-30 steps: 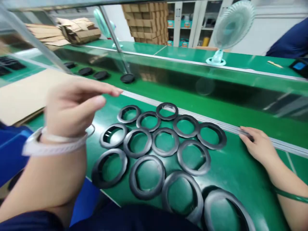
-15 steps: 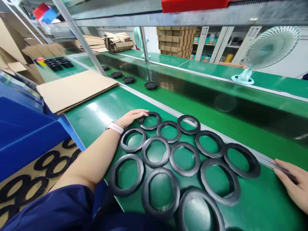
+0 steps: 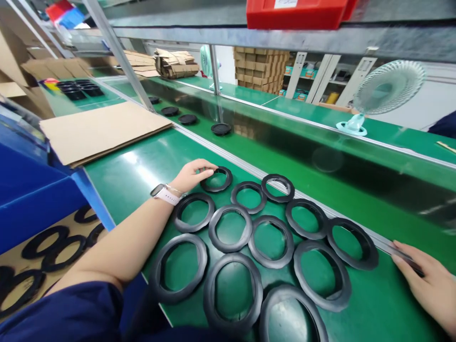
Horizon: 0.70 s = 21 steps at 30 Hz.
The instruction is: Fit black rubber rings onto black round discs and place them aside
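The left hand [image 3: 193, 176] curls loosely, fingers together and not pinching, its fingertips at the rim of the nearest of the black rubber rings [image 3: 216, 186], which lie in a loose cluster on the green conveyor bench [image 3: 121, 175] between both hands. The right hand [image 3: 423, 285] lies open, fingers slightly spread, at the bench's far edge, fingertips against the metal rail [image 3: 320, 206], just beside the closest ring
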Tool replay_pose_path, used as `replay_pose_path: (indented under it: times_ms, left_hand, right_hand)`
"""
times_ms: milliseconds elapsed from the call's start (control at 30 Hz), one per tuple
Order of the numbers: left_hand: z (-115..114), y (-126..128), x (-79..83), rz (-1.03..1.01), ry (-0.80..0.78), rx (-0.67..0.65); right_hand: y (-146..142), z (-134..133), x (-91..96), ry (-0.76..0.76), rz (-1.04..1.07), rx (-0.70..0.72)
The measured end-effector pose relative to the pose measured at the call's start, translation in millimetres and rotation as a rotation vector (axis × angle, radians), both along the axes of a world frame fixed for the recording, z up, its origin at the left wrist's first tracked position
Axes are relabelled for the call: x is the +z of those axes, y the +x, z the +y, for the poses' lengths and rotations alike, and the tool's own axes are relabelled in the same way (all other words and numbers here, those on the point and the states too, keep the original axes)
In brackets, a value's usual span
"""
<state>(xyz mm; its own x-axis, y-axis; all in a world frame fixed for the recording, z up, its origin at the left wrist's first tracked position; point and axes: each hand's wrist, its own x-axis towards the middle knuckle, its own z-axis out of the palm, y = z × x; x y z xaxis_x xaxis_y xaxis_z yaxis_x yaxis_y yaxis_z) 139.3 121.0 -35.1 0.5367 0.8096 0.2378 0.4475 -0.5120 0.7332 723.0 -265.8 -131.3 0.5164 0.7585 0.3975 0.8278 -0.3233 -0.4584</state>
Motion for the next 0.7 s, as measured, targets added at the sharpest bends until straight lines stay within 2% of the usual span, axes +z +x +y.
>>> replay_pose_path:
  times_ms: [133, 233, 300, 467, 567, 700]
  left_hand:
    - [-15, 8, 8.8, 0.076, -0.053, -0.141]
    - [-13, 9, 7.9, 0.293, -0.065, -0.091]
    - [-7, 11, 4.0, 0.407, -0.015, -0.064]
    - [1, 19, -2.1, 0.494, 0.157, 0.035]
    - [4, 18, 6.4, 0.482, 0.112, 0.109]
    - [-10, 26, 38.0, 0.250, -0.062, 0.223]
  right_hand:
    - [-29, 4, 18.8, -0.051, 0.004, 0.000]
    - [-51, 8, 35.8, -0.041, 0.084, 0.058]
    - [-63, 11, 45.5, -0.009, 0.150, 0.142]
    - [-88, 27, 74.0, 0.015, 0.203, 0.335]
    - [-105, 68, 94.3, -0.056, 0.149, 0.504]
    - [-145, 151, 106.4, -0.175, 0.007, 0.747]
